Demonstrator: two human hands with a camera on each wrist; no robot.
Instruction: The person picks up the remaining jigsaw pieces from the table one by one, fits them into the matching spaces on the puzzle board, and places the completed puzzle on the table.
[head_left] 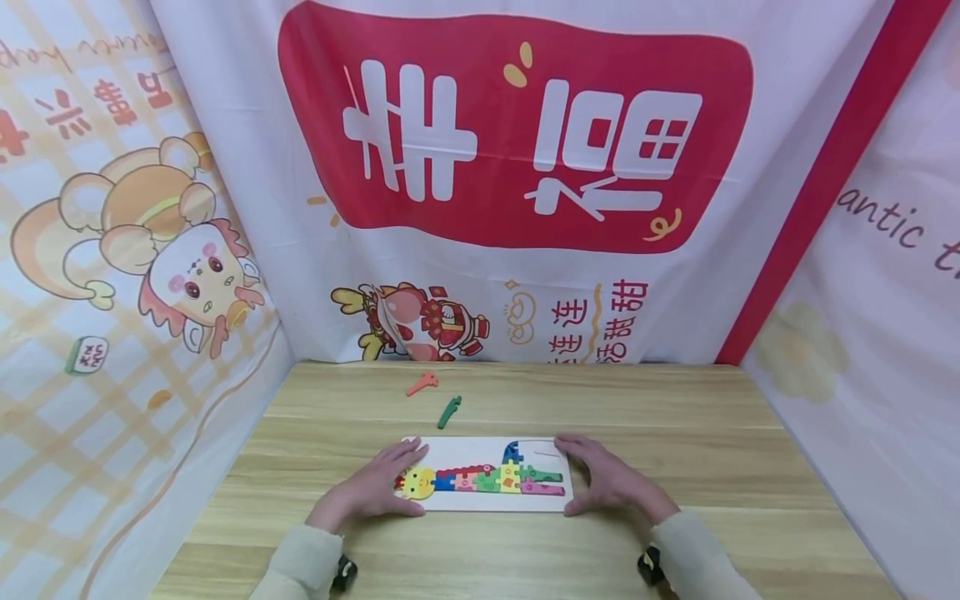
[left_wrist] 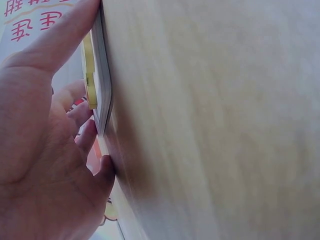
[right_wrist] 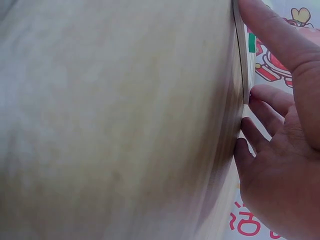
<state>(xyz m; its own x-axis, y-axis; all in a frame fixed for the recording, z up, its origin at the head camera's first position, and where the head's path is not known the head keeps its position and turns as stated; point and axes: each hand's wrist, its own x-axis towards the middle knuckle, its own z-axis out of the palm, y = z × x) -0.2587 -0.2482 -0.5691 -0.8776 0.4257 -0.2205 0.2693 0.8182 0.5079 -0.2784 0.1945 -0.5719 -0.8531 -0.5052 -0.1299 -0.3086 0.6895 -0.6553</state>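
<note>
A white giraffe puzzle board [head_left: 480, 502] lies on the wooden table between my hands, the giraffe's yellow head [head_left: 417, 482] at the left. Colourful interlocking pieces make up its neck, body and legs, with a blue piece [head_left: 512, 452] standing up at the upper right; bare white board with a thin outline shows beside it. My left hand [head_left: 378, 482] grips the left end, thumb at the near edge and fingers at the far edge. In the same way my right hand [head_left: 609, 478] holds the right end. Both wrist views show the thumb along the board's edge.
Beyond the board lie a loose green puzzle piece [head_left: 449, 412] and a loose coral puzzle piece [head_left: 422, 384]. Printed cloth [head_left: 517, 267] hangs behind the wooden table [head_left: 600, 400] and along both sides. A dark strap [head_left: 344, 573] sits at the left wrist.
</note>
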